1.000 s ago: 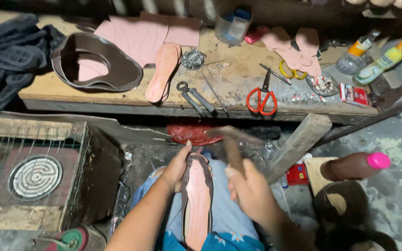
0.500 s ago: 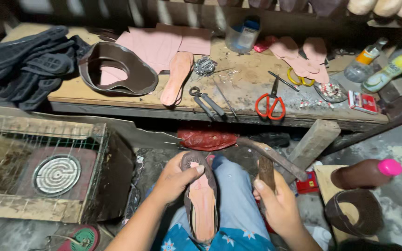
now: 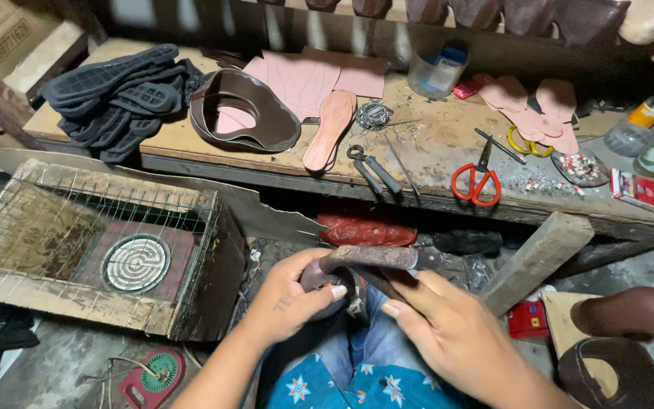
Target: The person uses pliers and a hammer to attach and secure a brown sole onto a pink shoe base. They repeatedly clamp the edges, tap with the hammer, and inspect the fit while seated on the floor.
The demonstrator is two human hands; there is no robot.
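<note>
Rusty iron meets leather at a cobbler's bench: the right hand (image 3: 456, 333) grips a hammer (image 3: 372, 257), fingers wrapped round its dark handle, the worn head lying across the toe of a brown shoe (image 3: 327, 282). The left hand (image 3: 289, 299) clamps that shoe from the left, thumb over the top and fingers curled beneath, holding it above the person's lap, over blue jeans and a flowered blue shirt.

Just beyond the hands stands a wooden workbench (image 3: 191, 144). On it lie red-handled scissors (image 3: 477, 180), dark pliers (image 3: 372, 170), a pink insole (image 3: 330, 129) and a brown leather upper (image 3: 245, 110) resting on pink cut sheets. A heap of black rubber soles (image 3: 115, 95) sits at the bench's left end, bottles at the right.

Left of the knees, a round coil heater (image 3: 136, 263) rests inside a wire-covered wooden box. At far right, a brown shoe form with a pink tip (image 3: 633, 309) lies near the floor.
</note>
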